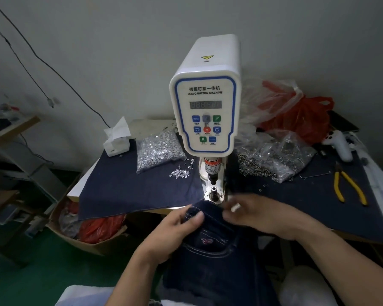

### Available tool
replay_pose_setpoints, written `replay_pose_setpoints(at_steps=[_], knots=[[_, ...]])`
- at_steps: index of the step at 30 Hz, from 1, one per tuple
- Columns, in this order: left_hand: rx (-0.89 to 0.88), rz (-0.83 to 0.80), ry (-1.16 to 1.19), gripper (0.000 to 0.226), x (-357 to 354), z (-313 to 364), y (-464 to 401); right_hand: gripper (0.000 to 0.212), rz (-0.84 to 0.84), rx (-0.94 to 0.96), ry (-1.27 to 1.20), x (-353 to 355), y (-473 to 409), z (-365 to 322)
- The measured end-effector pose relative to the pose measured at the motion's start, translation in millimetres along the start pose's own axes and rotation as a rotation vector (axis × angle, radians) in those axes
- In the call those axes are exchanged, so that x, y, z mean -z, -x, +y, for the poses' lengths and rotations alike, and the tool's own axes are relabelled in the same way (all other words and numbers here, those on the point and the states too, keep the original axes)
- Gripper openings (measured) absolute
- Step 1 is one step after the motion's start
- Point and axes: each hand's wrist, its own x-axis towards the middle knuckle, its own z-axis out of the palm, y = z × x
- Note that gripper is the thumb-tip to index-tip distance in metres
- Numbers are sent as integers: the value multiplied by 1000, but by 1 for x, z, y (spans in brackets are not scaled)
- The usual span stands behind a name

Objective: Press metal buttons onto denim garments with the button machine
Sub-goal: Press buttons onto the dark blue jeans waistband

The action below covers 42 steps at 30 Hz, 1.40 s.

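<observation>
A white servo button machine stands at the table's middle, its lower die just beyond the garment. A dark denim garment hangs off the front edge towards me. My left hand grips its waistband, thumb on top. My right hand pinches the waistband's right side, blurred, with a small white tag by its fingers. A bag of silver button parts lies left of the machine. A bag of darker metal buttons lies to the right. Loose pieces are scattered near the die.
Dark denim cloth covers the table. A tissue box sits back left, yellow pliers at right, a white handheld device and red plastic bags behind. A cardboard box stands on the green floor at left.
</observation>
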Motion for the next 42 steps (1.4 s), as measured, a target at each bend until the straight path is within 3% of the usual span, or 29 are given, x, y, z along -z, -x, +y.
replay_pose_setpoints(at_steps=[3, 7, 10, 12, 13, 15, 19, 22, 28, 33, 39, 42], knots=[[54, 75, 120, 29, 3, -9, -7, 25, -177, -61, 293, 12, 1, 13], [87, 162, 131, 30, 3, -13, -21, 22, -32, -116, 191, 14, -14, 34], [93, 243, 41, 45, 18, -3, -31, 11, 467, -25, 352, 33, -39, 52], [175, 283, -148, 55, 30, 6, -41, 12, 824, -13, 546, 58, -55, 65], [219, 331, -284, 63, 37, 11, -49, 15, 904, -45, 629, 69, -63, 73], [239, 488, -598, 70, 52, 20, -65, 20, 898, -159, 756, 81, -76, 88], [182, 559, -947, 40, 88, 19, -97, 26, 901, -191, 932, 75, -91, 110], [214, 637, -924, 4, 99, 12, -115, 22, 986, -101, 922, 71, -92, 120], [172, 927, -954, 30, 92, -13, -133, 7, 1041, -28, 867, 69, -90, 119], [211, 915, -1000, 32, 95, -16, -136, 4, 1075, 21, 761, 70, -91, 118], [178, 936, -985, 12, 93, -18, -135, 21, 1108, 78, 681, 70, -90, 122], [169, 956, -988, 10, 91, -19, -134, 16, 1112, 105, 653, 69, -88, 121]])
